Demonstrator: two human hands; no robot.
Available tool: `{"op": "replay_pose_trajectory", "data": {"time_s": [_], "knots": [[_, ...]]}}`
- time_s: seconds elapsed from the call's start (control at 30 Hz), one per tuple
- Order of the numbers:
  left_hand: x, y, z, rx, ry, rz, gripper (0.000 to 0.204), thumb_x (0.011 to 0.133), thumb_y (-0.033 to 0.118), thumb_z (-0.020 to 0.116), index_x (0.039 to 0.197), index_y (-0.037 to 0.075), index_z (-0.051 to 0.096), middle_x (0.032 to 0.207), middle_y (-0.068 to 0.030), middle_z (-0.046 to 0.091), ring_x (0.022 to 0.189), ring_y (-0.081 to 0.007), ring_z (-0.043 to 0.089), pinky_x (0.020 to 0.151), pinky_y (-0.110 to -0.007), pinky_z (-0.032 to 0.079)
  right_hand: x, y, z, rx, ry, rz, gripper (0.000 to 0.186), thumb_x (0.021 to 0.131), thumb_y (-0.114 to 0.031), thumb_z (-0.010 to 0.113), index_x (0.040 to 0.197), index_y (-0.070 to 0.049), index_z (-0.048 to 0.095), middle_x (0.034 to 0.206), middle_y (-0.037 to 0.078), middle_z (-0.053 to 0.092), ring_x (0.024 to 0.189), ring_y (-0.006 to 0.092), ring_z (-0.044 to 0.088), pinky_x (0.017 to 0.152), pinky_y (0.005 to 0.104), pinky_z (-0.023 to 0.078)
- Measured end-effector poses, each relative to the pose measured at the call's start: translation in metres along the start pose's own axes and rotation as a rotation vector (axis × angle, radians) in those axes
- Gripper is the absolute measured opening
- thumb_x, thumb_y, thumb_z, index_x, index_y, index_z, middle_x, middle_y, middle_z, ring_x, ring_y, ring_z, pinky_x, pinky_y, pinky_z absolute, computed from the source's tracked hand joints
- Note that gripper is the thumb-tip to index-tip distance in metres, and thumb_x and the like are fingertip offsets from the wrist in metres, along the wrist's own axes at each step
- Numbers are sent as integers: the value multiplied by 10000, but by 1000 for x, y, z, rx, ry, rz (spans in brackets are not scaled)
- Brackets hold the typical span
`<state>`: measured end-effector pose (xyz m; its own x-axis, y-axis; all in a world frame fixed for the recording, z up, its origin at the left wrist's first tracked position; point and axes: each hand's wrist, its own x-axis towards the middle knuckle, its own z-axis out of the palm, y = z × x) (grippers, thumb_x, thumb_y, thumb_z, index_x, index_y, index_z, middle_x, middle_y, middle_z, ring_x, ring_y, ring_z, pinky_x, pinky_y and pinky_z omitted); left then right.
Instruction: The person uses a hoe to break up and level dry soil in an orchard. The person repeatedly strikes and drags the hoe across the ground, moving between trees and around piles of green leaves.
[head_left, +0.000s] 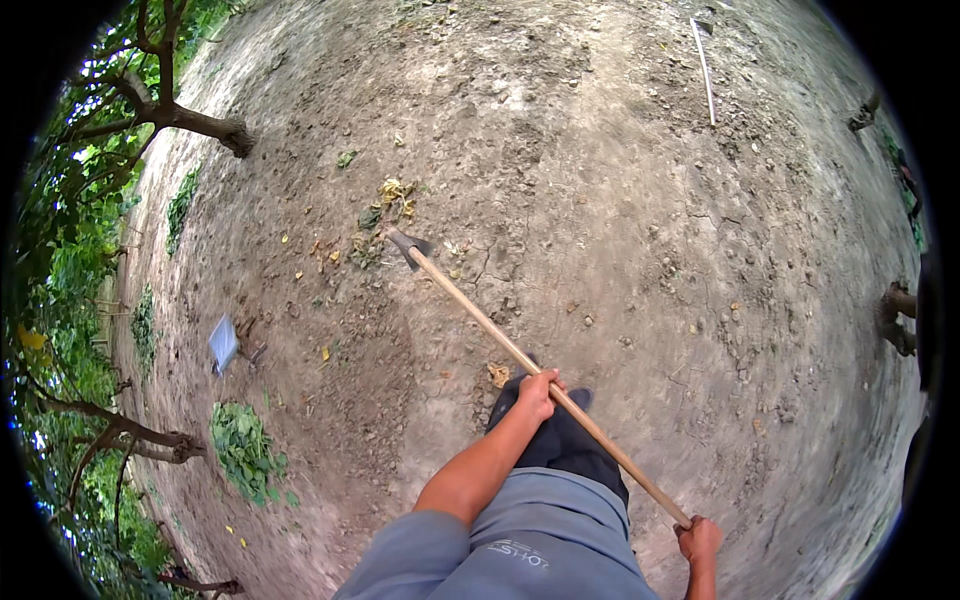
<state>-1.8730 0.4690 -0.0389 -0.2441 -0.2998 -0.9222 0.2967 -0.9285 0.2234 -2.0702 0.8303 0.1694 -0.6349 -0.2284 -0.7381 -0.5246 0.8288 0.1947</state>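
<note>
A hoe with a long wooden handle (480,318) slants across the middle of the view. My left hand (538,394) is wrapped round the handle partway along, in front of my legs. Close to the handle's near end, at the lower right, my right hand (699,540) is closed on it too. The dark metal blade (409,248) is at the far end, at or just above the soil. Wilted yellow and green leaves (395,198) lie just beyond the blade.
Dry, cracked soil (620,230) with clods spreads around me. A second long-handled tool (704,70) lies far right. At left are a heap of green leaves (243,452), a pale blue flat object (223,344) and tree trunks (205,126). More trunks (898,302) stand at the right edge.
</note>
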Motion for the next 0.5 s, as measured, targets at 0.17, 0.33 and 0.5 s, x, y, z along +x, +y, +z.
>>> {"op": "replay_pose_trajectory", "data": {"time_s": [0.17,0.33,0.5], "knots": [[38,51,55,-59,87,-144,36,817,66,530,811,48,500,689,-88,488,607,-231,513,618,-424,462,30,-26,-72,161,-297,-162,357,660,-351,731,813,-33,672,795,206,647,779,352,631,697,419,495],[93,152,114,-137,40,-70,107,840,109,555,770,59,491,633,-62,473,566,-222,494,567,-408,448,83,-129,-155,131,-156,-258,294,674,-274,724,799,-23,635,749,199,639,747,362,627,660,426,487],[155,241,134,-162,-22,-22,128,869,154,552,781,72,508,632,-52,485,582,-202,509,577,-392,460,135,-277,-220,18,-64,-285,229,735,-222,650,861,-39,595,785,211,637,775,382,621,687,463,492]]}}
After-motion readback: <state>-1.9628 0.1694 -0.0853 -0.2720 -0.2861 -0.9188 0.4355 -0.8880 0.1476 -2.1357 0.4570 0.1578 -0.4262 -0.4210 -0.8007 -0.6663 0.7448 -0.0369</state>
